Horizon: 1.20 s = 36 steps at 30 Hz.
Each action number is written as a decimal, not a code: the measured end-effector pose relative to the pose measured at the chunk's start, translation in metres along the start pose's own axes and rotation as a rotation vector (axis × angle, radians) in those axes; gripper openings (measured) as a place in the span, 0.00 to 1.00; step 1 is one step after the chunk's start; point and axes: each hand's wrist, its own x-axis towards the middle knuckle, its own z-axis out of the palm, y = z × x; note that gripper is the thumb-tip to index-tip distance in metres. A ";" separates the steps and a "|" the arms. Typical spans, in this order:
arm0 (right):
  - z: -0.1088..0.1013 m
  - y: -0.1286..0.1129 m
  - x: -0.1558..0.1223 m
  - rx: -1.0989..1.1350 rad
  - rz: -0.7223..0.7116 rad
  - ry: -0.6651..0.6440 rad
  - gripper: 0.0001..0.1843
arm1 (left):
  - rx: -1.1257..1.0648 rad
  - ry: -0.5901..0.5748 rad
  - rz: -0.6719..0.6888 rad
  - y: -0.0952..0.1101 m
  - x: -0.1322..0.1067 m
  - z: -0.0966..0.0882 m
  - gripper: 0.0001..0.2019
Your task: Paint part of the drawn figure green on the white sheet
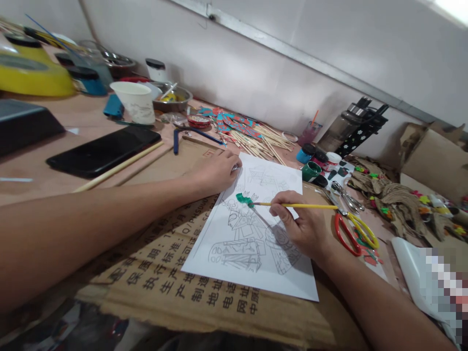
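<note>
A white sheet of paper (226, 261) with a line drawing lies tilted on a flat piece of cardboard (153, 297) printed with dark characters. My right hand (305, 226) pinches a thin yellow-handled paintbrush (314, 206), its tip at a wet patch of green paint (243, 199) on the drawing. Across the sheet's upper left edge rests my left hand (218, 170), fingers slightly bent and lying on the paper, with no object visible in it. An uncapped jar of green paint (312, 170) stands beyond the sheet, among other small paint jars.
Scissors (347, 234) with red and yellow handles lie to the right, near brown paper pieces (387, 190). Behind the sheet are thin wooden sticks (256, 144). A black phone (106, 151), a paper cup (137, 102) and a metal bowl (183, 101) occupy the left.
</note>
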 end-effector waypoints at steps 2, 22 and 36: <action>-0.001 0.000 -0.001 -0.001 0.011 -0.026 0.05 | 0.011 -0.012 -0.001 0.001 0.000 -0.001 0.12; -0.010 -0.004 0.001 -0.068 -0.001 -0.051 0.07 | 0.020 0.010 0.024 -0.003 0.000 0.002 0.13; 0.000 0.004 0.002 -0.039 -0.013 0.002 0.06 | 0.048 -0.027 0.009 0.005 -0.001 -0.006 0.13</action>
